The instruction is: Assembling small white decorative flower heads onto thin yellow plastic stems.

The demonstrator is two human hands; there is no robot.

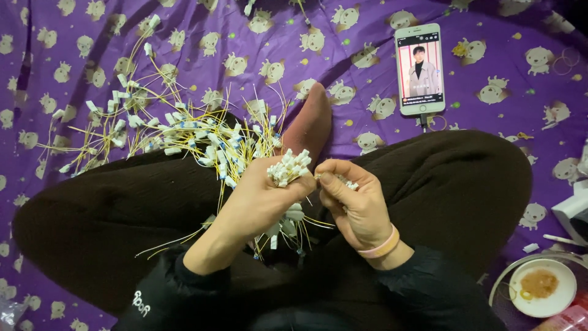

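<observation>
Bundling white connectors (289, 167), left hand (260, 202)

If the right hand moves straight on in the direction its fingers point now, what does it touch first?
Probably the bundle of white connectors that the left hand holds. The right hand points its fingers left toward it and is very near already, though depth is hard to judge.

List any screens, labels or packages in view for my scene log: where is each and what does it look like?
Phone: upper right on the purple sheet, upright white rectangle, lit screen showing a person against red and white, cable at its bottom.
Sleeve mark: small white print on the black left cuff, bottom left.
Package: bottom right corner, pinkish clear wrapper, mostly cut off.
</observation>
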